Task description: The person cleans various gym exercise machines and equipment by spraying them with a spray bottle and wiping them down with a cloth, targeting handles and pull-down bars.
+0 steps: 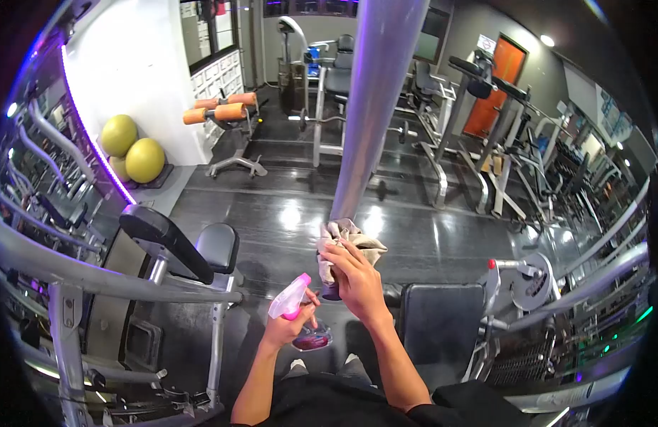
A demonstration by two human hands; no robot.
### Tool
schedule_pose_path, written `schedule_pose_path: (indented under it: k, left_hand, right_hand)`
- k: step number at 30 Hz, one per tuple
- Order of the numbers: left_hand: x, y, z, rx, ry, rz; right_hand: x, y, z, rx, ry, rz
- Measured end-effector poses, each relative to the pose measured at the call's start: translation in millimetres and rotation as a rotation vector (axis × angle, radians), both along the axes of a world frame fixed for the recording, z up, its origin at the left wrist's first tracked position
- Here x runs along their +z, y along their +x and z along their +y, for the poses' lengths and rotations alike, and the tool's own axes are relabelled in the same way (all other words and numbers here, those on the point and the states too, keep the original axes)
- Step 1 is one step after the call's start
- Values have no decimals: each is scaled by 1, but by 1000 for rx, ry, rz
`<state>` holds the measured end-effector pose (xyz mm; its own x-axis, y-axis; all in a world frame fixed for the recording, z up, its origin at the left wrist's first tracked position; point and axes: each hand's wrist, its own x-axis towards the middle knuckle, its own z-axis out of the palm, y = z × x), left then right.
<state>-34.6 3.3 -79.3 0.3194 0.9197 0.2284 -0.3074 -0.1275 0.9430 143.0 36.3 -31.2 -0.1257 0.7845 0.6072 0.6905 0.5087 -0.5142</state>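
Note:
My left hand (289, 329) is closed round the neck of a spray bottle (291, 297) with a pink and clear trigger head. Dark reddish liquid shows low in its clear body. Just to the right, my right hand (359, 283) presses a crumpled beige cloth (371, 249) against the lower part of a thick grey metal post (371, 107). The cloth wraps partly round the post, and my fingers lie bent over it. What the palm touches is hidden.
A black padded seat (443, 324) stands close on my right, beside a weight plate (526, 282). On the left are a bench with a black backrest (165, 238) and grey frame bars (115, 274). Yellow exercise balls (144, 161) rest by the white wall.

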Motion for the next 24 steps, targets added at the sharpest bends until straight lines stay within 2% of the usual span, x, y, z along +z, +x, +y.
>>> schedule_pose_path:
  k: [4,7,9,12,16,19,23,24]
  left_hand:
    - [1,9,2,-45,-82,-95]
    - [3,13,4,-61,-44,-56]
    - [1,12,7,-111,-27,-36]
    - [2,15,10,-119,-55,-88]
    - [-5,10,14,-123,-83,-102]
    - [1,5,10,-177,-111,-106]
    - [2,3,2,-189,-107,-68]
    - [2,3,-2,-165,-49,11]
  right_hand:
    - [-1,-10,-23,-224,92,-194]
    - [7,-20,-48,-401,-56,-120]
    - [-2,-16,-54,-441,-68,-101]
    - [-14,-7,-59,-368,55,-55]
    - [-19,-2,-71,-312,82,-105]
    - [-28,-1,-81,-284,87,-52]
    - [-36,2,-93,-246,85,41]
    - [-37,3,-98,-247,61,80]
